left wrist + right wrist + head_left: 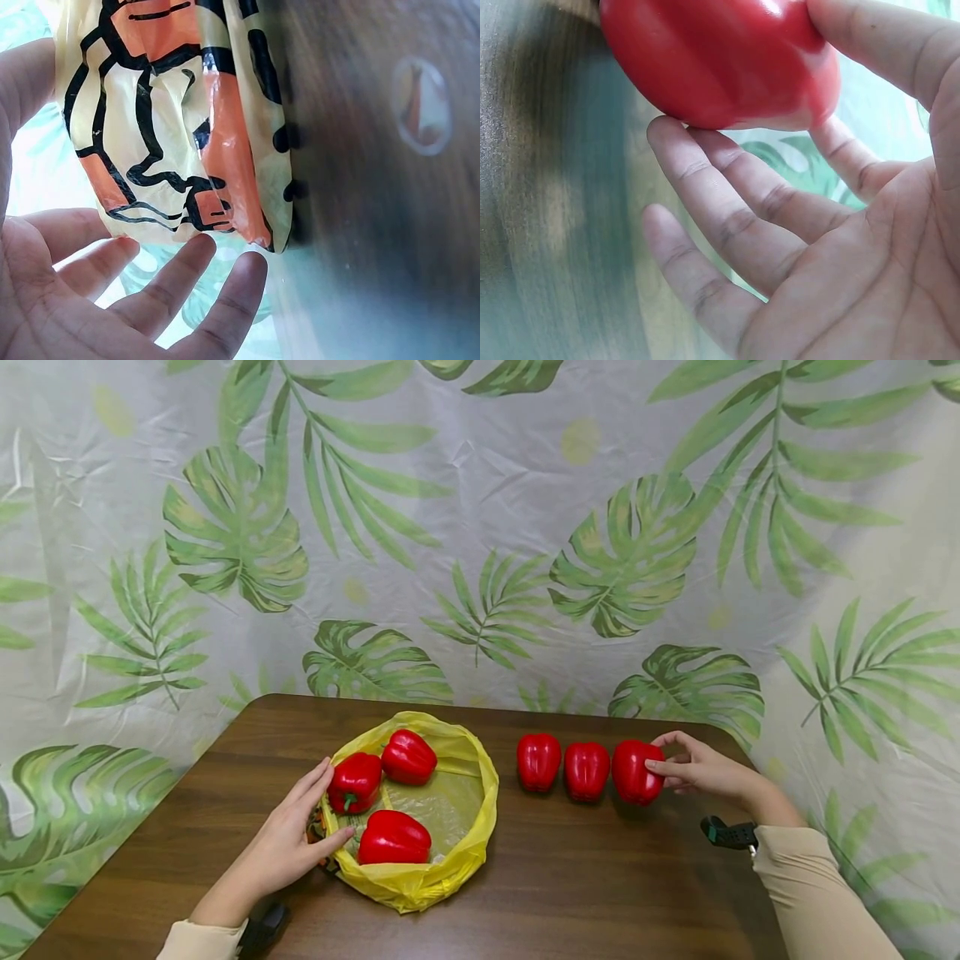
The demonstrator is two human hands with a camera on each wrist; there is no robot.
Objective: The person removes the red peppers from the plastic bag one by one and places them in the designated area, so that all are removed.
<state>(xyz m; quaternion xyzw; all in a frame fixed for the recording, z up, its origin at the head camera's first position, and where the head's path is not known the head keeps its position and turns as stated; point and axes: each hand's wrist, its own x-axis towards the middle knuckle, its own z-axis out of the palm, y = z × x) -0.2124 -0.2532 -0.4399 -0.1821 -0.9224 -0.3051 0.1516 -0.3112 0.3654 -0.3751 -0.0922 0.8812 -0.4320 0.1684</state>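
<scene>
Three red peppers (395, 838) lie in the yellow bag (450, 878), lower centre. Right hand (701, 772) pinches another pepper (634, 774), lower right; glossy skin could slip its fingers. Left hand (288, 831), fingers extended, touches the bag; pressing might collapse its limp rim.

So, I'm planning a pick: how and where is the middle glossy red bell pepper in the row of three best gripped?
Probably its front and back, from above: the middle pepper has an exposed, rounded front, while the glossy red left pepper and right pepper crowd its sides.
</scene>
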